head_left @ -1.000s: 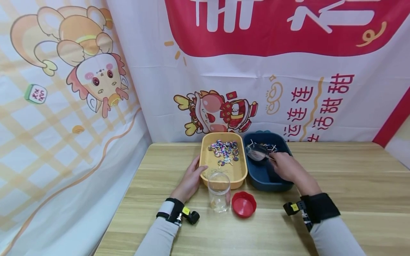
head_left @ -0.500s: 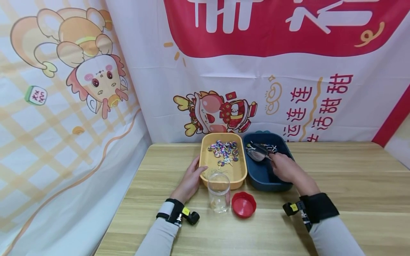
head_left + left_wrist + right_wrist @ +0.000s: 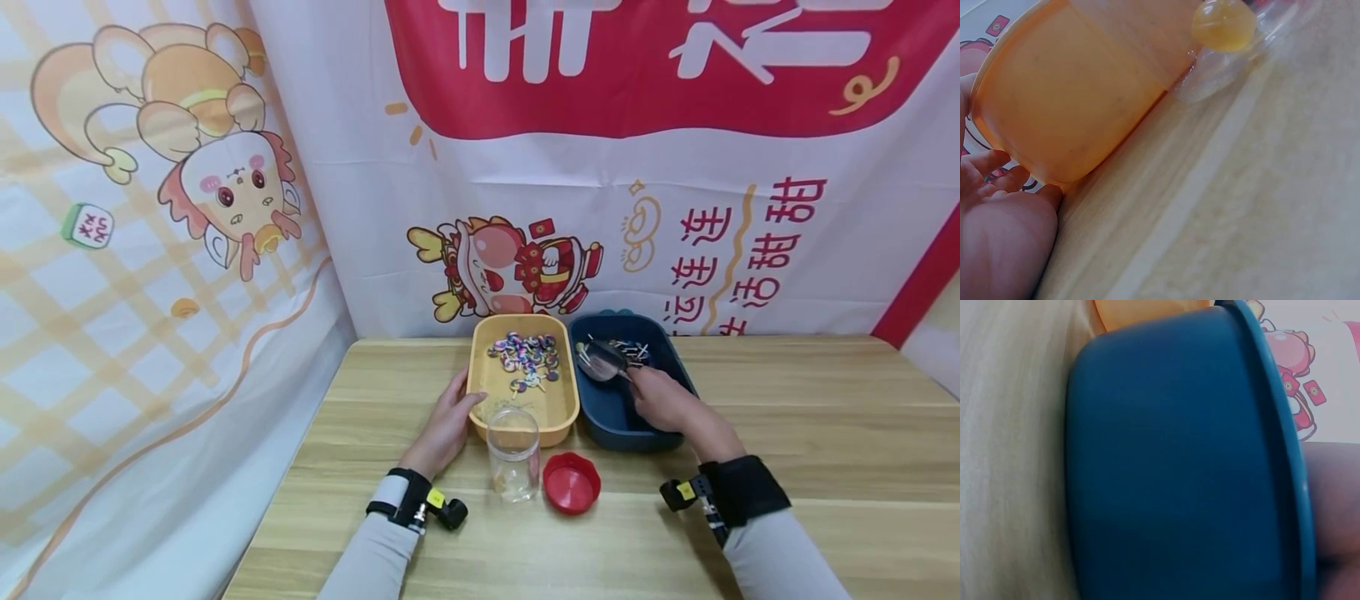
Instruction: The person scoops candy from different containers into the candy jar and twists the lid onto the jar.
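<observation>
My right hand [image 3: 660, 398] reaches into the blue tub [image 3: 663, 440] and grips the handle of a small metal scoop [image 3: 602, 361], whose bowl lies near the loose lollipops [image 3: 633, 346] at the tub's far end. My left hand [image 3: 447, 415] rests against the left side of the yellow tub [image 3: 558, 421], fingers relaxed along its wall. That tub holds a heap of swirled lollipops [image 3: 527, 352]. In the left wrist view the yellow tub [image 3: 1066, 100] fills the frame beside my fingers [image 3: 997, 187]. The right wrist view shows only the blue tub's outer wall [image 3: 1172, 462].
A clear plastic jar [image 3: 513, 451] stands open in front of the yellow tub, its red lid [image 3: 572, 481] lying upturned to the right. All sit on a wooden table [image 3: 810, 417] backed by a printed banner [image 3: 600, 167] and a cloth on the left.
My right hand and the scoop have edged slightly toward the far end of the blue tub. The left hand, jar and lid have stayed put.
</observation>
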`<state>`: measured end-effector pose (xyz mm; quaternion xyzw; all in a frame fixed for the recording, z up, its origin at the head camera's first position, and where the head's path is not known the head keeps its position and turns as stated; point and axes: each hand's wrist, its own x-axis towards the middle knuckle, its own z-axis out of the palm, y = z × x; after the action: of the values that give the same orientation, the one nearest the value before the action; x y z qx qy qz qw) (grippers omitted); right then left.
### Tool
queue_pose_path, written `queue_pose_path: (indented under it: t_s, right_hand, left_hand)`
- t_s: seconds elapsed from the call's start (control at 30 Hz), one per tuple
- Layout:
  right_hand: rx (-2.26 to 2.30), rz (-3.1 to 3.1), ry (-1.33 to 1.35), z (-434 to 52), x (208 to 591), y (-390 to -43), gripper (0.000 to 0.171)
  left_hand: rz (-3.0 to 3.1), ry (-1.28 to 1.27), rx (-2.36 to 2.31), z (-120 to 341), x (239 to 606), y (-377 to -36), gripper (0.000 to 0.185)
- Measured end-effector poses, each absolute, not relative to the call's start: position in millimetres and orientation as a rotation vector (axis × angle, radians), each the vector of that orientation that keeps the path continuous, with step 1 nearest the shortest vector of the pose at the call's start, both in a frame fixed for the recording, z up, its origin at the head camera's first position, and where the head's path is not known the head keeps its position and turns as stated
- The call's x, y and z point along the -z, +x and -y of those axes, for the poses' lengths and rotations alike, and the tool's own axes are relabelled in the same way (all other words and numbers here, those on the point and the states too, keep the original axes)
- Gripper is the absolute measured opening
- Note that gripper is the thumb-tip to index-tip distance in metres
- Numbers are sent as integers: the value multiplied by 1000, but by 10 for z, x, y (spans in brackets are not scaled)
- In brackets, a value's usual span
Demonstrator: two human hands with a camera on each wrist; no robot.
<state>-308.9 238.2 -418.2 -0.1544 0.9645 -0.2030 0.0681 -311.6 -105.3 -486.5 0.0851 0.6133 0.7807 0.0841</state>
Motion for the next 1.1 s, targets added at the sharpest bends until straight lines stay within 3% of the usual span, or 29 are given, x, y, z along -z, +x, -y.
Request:
queue_pose_path:
  t_s: [0.5,0.77,1.1]
  right_hand:
    - [667,-2886,-471,-2406,4265,-3085,22]
    - [855,-3014,-526,-2413,4253,-3093,41]
    - [1002,-3019,-571,-2521,3870,-2983,35]
  left_hand:
    - [-1833,226,-2337,1031,4842,-3077,71]
    - [-1816,239,-2346,1052,4883,-3084,69]
    - [-1820,212,-2334,1062,4875,-3109,70]
